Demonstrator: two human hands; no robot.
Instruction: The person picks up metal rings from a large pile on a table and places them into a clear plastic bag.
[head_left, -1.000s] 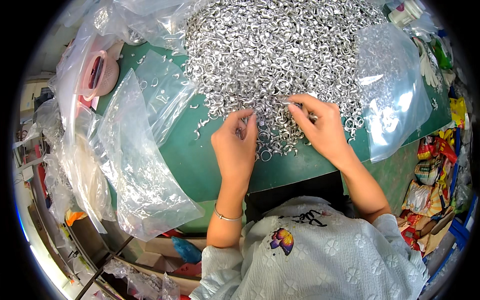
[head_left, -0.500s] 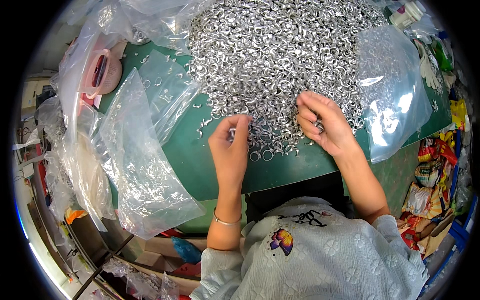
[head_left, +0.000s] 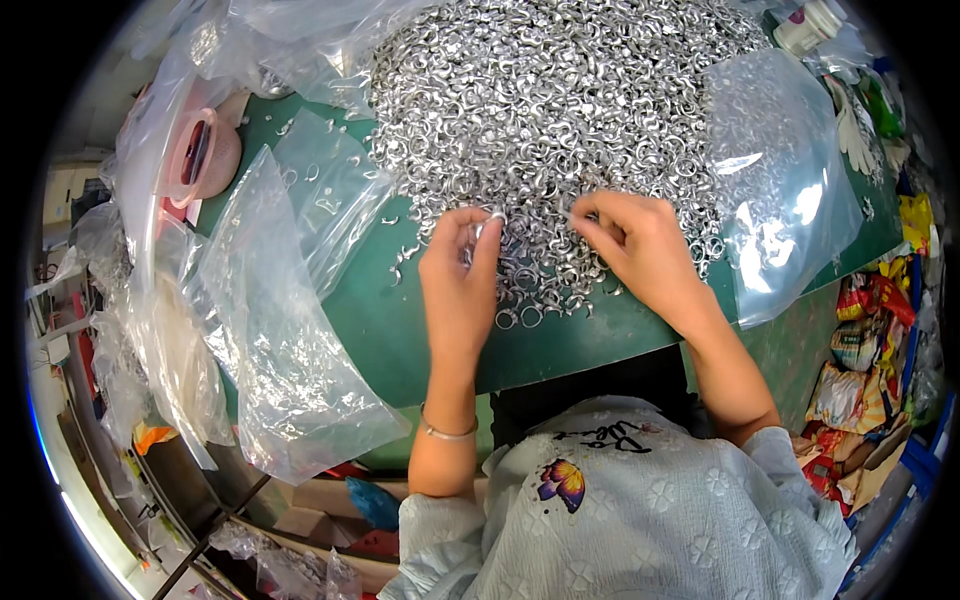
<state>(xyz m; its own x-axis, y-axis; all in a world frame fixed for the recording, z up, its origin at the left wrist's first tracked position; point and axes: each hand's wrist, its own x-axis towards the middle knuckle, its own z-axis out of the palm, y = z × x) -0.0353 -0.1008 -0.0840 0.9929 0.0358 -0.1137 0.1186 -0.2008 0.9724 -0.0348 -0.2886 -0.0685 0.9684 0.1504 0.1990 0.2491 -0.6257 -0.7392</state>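
In the head view, the left hand [head_left: 458,275] grips a small silver piece [head_left: 494,217] between thumb and fingertips, at the near side of a heap of silver rings [head_left: 560,110]. To its right, the right hand [head_left: 645,240] has its fingertips drawn together over the heap; whether they hold anything, I cannot tell. Far left, a pink basket [head_left: 222,165] contains a dark red object [head_left: 197,152]; at right, silver pieces show through a clear bag [head_left: 790,215].

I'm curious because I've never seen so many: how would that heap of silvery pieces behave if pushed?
The heap of silvery pieces would probably spread rather than move as one, being many loose bits. Its curved shapes might hook together. Two rings at its near edge, lying flat on the green tabletop, would likely slide, not roll.
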